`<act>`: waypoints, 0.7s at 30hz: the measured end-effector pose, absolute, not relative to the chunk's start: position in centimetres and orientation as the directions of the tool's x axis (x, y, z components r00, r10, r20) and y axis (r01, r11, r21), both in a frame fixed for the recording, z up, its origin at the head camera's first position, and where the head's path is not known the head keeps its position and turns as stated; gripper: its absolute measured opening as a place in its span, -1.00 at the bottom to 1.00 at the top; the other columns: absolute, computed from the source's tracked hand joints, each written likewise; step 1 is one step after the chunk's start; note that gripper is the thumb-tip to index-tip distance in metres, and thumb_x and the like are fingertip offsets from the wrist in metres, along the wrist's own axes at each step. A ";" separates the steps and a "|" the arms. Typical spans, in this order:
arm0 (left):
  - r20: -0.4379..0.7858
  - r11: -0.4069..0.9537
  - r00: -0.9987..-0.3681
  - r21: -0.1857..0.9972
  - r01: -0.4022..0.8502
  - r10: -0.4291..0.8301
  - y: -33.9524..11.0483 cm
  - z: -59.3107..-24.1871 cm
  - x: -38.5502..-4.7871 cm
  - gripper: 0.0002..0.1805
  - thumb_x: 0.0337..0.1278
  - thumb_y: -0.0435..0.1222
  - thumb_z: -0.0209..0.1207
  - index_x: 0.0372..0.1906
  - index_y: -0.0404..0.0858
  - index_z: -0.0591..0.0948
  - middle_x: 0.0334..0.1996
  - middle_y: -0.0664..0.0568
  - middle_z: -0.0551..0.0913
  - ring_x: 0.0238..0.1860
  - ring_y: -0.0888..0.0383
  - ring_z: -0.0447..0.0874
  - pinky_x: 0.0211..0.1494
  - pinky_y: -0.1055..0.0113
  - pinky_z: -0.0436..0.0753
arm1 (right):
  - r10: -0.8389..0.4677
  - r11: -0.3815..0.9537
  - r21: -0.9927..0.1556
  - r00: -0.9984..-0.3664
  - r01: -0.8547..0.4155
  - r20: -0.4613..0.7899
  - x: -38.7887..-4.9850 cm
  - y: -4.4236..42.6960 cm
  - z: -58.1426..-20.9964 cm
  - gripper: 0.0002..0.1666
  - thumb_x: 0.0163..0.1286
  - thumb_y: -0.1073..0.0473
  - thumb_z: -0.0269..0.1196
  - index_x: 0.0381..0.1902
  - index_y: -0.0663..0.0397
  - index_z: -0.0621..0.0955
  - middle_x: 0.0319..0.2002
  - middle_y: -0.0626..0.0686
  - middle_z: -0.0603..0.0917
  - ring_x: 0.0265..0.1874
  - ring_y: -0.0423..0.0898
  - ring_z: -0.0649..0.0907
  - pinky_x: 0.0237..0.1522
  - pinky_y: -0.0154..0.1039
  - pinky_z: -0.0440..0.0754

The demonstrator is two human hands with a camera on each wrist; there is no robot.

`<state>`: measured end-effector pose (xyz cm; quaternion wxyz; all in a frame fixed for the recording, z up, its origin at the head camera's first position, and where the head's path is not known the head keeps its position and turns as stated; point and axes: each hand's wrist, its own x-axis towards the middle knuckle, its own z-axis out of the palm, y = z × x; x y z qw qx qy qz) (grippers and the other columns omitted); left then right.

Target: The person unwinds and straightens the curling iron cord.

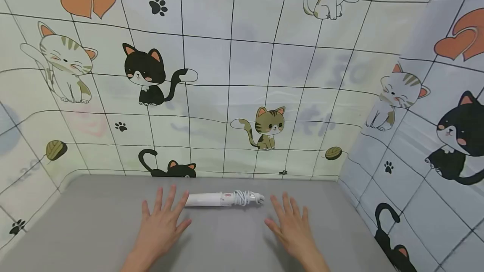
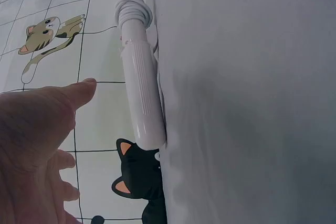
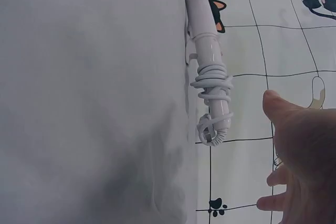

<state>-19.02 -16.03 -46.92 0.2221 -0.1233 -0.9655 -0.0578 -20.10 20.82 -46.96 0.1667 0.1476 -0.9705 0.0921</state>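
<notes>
A white corded wand, like a hair styling iron (image 1: 206, 199), lies crosswise on the grey table, its cord (image 1: 241, 197) wound around the right-hand end. My left hand (image 1: 160, 226), fingers spread, is near its left end and partly in front of it. Fingers apart, my right hand (image 1: 295, 228) is just to the right of the cord end; neither hand holds anything. In the left wrist view the wand's smooth, ribbed barrel (image 2: 143, 93) is beside my left thumb. The right wrist view shows the coiled cord (image 3: 214, 85) and my right hand (image 3: 310, 150) apart from it.
The grey tabletop (image 1: 223, 238) meets a wall covering (image 1: 211, 108) printed with cats and grid lines at the back. The same covering stands along the left and right sides.
</notes>
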 end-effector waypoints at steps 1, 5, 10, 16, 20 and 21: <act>0.444 0.962 -0.869 0.053 0.267 0.217 -16.0 -47.0 -19.0 -0.23 0.23 0.12 0.33 0.49 -0.04 0.45 0.53 -0.23 0.26 0.50 -0.40 0.13 0.29 -0.63 0.22 | -0.260 0.939 -0.127 -0.900 -0.321 0.349 -20.2 20.7 -47.0 -0.19 0.49 -0.26 0.19 0.54 0.00 0.37 0.46 0.39 0.33 0.40 0.40 0.35 0.27 0.63 0.24; 0.446 0.958 -0.865 0.051 0.282 0.231 -15.9 -47.1 -19.3 -0.23 0.21 0.09 0.37 0.47 -0.07 0.47 0.50 -0.26 0.30 0.47 -0.40 0.19 0.28 -0.59 0.29 | -0.270 0.936 -0.124 -0.898 -0.329 0.347 -20.5 20.5 -47.0 -0.20 0.48 -0.23 0.22 0.53 -0.01 0.38 0.45 0.36 0.37 0.37 0.40 0.39 0.26 0.62 0.27; 0.426 0.957 -0.871 0.039 0.288 0.245 -16.0 -47.5 -20.2 -0.29 0.25 0.02 0.36 0.45 -0.11 0.48 0.46 -0.30 0.36 0.40 -0.43 0.30 0.21 -0.58 0.37 | -0.283 0.934 -0.123 -0.904 -0.336 0.319 -21.4 20.0 -47.0 -0.21 0.48 -0.22 0.22 0.52 0.01 0.39 0.43 0.26 0.44 0.34 0.36 0.44 0.27 0.58 0.31; 0.396 0.956 -0.883 0.036 0.290 0.253 -16.3 -48.2 -21.2 -0.30 0.26 0.04 0.34 0.43 -0.12 0.50 0.39 -0.29 0.45 0.35 -0.43 0.38 0.19 -0.62 0.34 | -0.289 0.923 -0.167 -0.910 -0.347 0.299 -22.2 19.6 -47.5 -0.21 0.45 -0.17 0.28 0.50 0.05 0.41 0.39 0.23 0.50 0.29 0.34 0.49 0.26 0.52 0.37; 0.393 0.948 -0.882 0.070 0.309 0.259 -16.4 -48.2 -21.6 -0.29 0.24 0.03 0.35 0.43 -0.12 0.50 0.36 -0.26 0.50 0.35 -0.42 0.39 0.24 -0.61 0.31 | -0.287 0.909 -0.193 -0.892 -0.368 0.351 -22.8 19.6 -48.0 -0.24 0.42 -0.10 0.33 0.46 0.09 0.45 0.33 0.23 0.56 0.22 0.33 0.55 0.23 0.44 0.46; 0.390 0.946 -0.883 0.081 0.315 0.261 -16.5 -48.2 -21.8 -0.30 0.25 0.02 0.35 0.43 -0.13 0.50 0.36 -0.26 0.50 0.35 -0.42 0.39 0.25 -0.60 0.31 | -0.286 0.906 -0.196 -0.884 -0.375 0.370 -23.0 19.6 -48.1 -0.25 0.41 -0.08 0.35 0.44 0.10 0.46 0.31 0.22 0.58 0.20 0.32 0.57 0.21 0.41 0.49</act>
